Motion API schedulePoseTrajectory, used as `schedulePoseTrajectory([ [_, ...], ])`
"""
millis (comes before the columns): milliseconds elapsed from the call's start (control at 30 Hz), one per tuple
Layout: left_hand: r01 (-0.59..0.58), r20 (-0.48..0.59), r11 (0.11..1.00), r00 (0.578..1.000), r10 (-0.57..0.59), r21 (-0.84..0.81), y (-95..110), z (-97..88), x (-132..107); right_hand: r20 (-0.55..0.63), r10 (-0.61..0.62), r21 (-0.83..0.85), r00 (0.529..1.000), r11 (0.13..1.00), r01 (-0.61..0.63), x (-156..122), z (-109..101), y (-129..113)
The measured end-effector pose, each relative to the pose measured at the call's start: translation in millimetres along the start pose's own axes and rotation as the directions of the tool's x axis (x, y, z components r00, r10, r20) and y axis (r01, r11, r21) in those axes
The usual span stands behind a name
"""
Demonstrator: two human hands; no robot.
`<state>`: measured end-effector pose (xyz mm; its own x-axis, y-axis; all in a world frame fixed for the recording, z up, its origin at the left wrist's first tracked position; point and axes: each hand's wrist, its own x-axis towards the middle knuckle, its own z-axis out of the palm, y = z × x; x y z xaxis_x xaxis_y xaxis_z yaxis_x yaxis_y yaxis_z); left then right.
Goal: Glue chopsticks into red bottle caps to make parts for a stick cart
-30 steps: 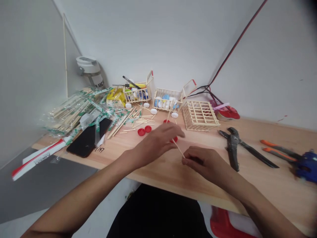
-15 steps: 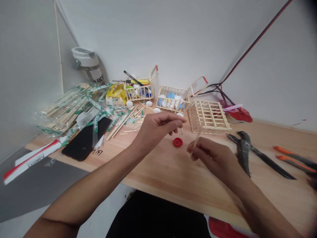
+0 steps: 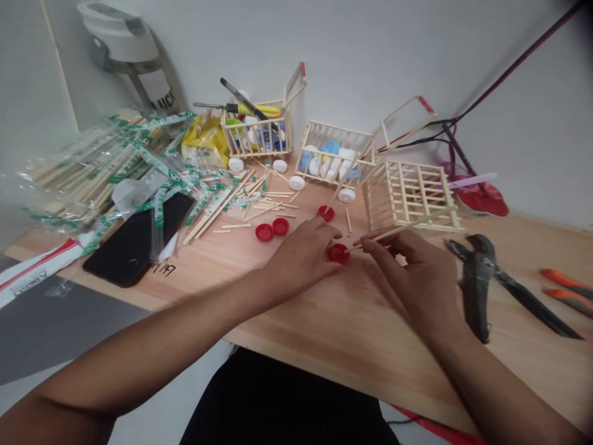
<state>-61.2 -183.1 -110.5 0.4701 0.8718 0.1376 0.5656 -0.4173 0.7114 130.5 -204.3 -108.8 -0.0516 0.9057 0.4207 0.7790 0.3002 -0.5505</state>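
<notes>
Pinching stick (image 3: 388, 235) slantwise, right hand (image 3: 417, 281) near red cap (image 3: 338, 253).

wooden stick (image 3: 388, 234): slanted | round red cap (image 3: 339, 253): at stick's tip

1 camera, worn on the person's head, looks forward and steeply down across the wooden table (image 3: 301, 334), near enough that the left hand (image 3: 301, 250) and right hand (image 3: 419, 278) sit around mid-frame, their 2 forearms (image 3: 185, 334) entering from the lower left and lower right. The dark-clothed lap (image 3: 282, 402) occupies the bottom centre; the wall (image 3: 352, 55) fills the top. The table's front edge slants down rightward.
</notes>
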Motion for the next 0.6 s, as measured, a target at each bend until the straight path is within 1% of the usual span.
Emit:
schedulePoseTrajectory([
  [133, -0.015, 0.009, 0.998, 1.0, 0.015, 0.054, -2.8, 3.6, 2.3, 0.009, -0.032, -0.026, 0.999, 0.999, 0.032, -0.6, 6.7, 2.0],
  [333, -0.02, 0.019, 0.993, 1.0, 0.018, 0.113, -3.0, 6.0, 4.8, 0.004, -0.06, -0.06, 0.998, 0.996, 0.06, -0.3, 9.5, 5.5],
  [600, -0.028, 0.018, 0.992, 0.999, 0.026, 0.122, -3.3, 8.7, 5.7, -0.012, -0.104, -0.081, 0.995, 0.991, 0.102, -1.4, 10.9, 4.8],
])
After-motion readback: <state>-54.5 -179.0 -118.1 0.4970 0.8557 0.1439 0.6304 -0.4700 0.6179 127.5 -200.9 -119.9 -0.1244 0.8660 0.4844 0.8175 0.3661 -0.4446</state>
